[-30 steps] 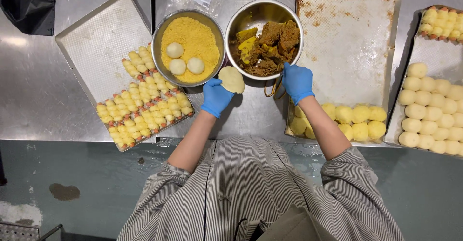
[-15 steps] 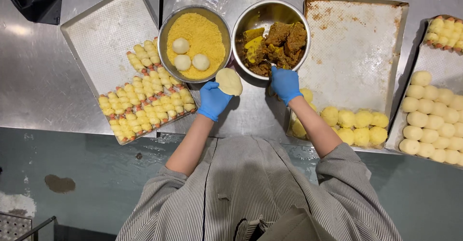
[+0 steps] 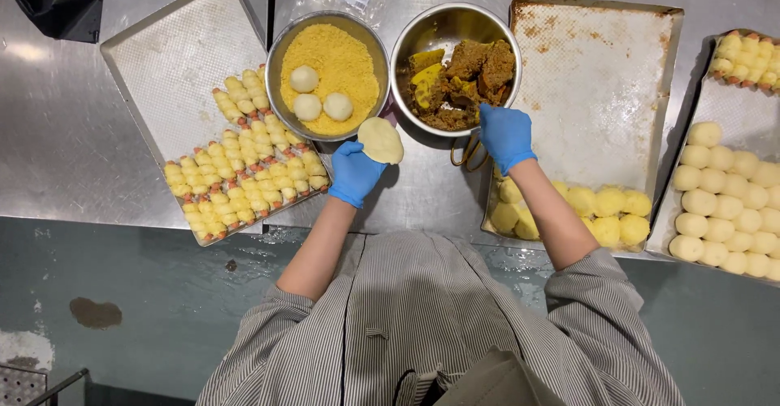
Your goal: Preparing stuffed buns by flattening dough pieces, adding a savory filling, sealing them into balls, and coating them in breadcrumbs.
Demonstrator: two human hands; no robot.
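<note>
Fingers of our left hand (image 3: 354, 170) cup a flat dough disc (image 3: 380, 140), palm up, between the crumb bowl (image 3: 280, 57) & filling bowl (image 3: 439, 28). Right hand (image 3: 504, 134) dips into the filling, fingers curled; grip can't tell.

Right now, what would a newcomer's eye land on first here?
Two blue-gloved hands at the centre: the left hand holds a flat dough disc, and the right hand reaches into the steel bowl of brown filling. Beside it stands a bowl of yellow crumbs holding three dough balls, flanked by trays of shaped pieces.
</note>
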